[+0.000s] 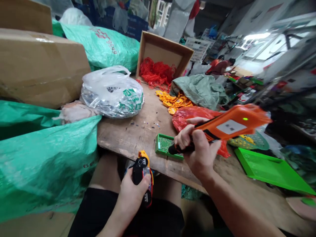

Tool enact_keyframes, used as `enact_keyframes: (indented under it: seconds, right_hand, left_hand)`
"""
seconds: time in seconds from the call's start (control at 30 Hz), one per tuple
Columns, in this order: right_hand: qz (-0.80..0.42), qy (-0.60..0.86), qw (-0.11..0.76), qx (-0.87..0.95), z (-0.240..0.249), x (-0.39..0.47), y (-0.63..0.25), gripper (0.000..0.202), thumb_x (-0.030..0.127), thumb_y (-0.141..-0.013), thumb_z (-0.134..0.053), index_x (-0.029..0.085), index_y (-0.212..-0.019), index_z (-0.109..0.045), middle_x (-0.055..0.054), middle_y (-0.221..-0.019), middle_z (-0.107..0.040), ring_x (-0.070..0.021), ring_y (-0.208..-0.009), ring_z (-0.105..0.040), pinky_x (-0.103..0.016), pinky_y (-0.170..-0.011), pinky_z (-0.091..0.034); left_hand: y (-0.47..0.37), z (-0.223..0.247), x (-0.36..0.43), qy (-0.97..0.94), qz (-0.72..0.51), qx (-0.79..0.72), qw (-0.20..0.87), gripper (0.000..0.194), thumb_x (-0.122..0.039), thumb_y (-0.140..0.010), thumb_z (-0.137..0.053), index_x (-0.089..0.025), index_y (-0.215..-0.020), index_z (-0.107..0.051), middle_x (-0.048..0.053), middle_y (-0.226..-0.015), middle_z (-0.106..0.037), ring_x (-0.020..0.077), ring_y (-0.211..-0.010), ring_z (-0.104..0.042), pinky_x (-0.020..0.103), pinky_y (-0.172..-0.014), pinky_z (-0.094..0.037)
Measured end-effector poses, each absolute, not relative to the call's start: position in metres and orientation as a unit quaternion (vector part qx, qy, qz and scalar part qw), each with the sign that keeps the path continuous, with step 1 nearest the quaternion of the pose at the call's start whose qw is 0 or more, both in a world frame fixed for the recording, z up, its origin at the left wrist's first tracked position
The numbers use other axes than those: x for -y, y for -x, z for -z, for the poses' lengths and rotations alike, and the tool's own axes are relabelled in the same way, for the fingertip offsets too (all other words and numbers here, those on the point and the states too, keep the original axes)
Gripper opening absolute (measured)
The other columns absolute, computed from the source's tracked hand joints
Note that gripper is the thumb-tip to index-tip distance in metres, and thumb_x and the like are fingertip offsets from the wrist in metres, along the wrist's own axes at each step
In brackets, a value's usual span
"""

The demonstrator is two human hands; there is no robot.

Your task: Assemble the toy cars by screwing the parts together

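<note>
My left hand (pixel 134 189) grips a small black and yellow toy vehicle (pixel 142 171) above my lap, near the table's front edge. Wrapped round the dark handle of an orange power tool (pixel 229 125) is my right hand (pixel 197 144). The tool has a white label and a lit green spot, and its black tip points left, over a small green tray (pixel 164 144) on the table. Part of that tray is hidden by the tip. Behind the tool lies a red plastic bag (pixel 182 118).
On the wooden table (pixel 128 135) are a white plastic bag (pixel 113 92), yellow parts (pixel 174 100), a carton of red pieces (pixel 164 46) and a bright green tray (pixel 274 169). Green sacks (pixel 49 161) stand left. People (pixel 221 67) sit far back.
</note>
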State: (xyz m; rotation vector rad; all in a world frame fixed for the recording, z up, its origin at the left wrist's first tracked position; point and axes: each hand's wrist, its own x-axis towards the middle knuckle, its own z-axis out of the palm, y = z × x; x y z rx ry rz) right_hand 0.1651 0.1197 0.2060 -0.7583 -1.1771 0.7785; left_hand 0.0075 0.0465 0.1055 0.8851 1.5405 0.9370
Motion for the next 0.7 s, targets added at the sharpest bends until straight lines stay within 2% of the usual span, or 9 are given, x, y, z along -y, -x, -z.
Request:
enact_keyframes:
  seconds: [0.2,0.37,0.7]
  right_hand:
    - [-0.365,0.313,0.686,0.546,-0.214,-0.079,-0.142,0.015,0.032,-0.096,-0.072,0.028,-0.096,-0.058,0.011,-0.055,-0.042,-0.0088,-0.039,-0.041,-0.027,-0.045,-0.044]
    - [-0.403,0.289,0.656,0.569,-0.208,-0.065,-0.132,0.007,0.030,-0.101,-0.065,0.031,-0.099,-0.059,0.010,-0.056,-0.041,-0.0091,-0.042,-0.042,-0.027,-0.049,-0.046]
    - [-0.412,0.270,0.641,0.588,-0.196,-0.064,-0.129,0.006,0.026,-0.101,-0.063,0.030,-0.102,-0.058,0.010,-0.059,-0.047,-0.0112,-0.045,-0.047,-0.030,-0.051,-0.049]
  left_hand:
    - [-0.012,-0.114,-0.047,-0.361,-0.388,-0.645,0.550,0.035,-0.046,-0.066,-0.068,-0.020,-0.089,-0.065,0.009,-0.083,-0.077,0.0301,-0.081,-0.074,0.040,-0.076,-0.057]
    - [-0.013,-0.115,-0.047,-0.365,-0.384,-0.647,0.548,0.032,-0.042,-0.068,-0.070,-0.020,-0.090,-0.063,0.009,-0.084,-0.078,0.0294,-0.082,-0.075,0.039,-0.076,-0.057]
    - [-0.011,-0.118,-0.046,-0.351,-0.392,-0.635,0.565,0.030,-0.029,-0.070,-0.074,-0.018,-0.096,-0.063,0.008,-0.087,-0.080,0.0287,-0.086,-0.077,0.037,-0.077,-0.058]
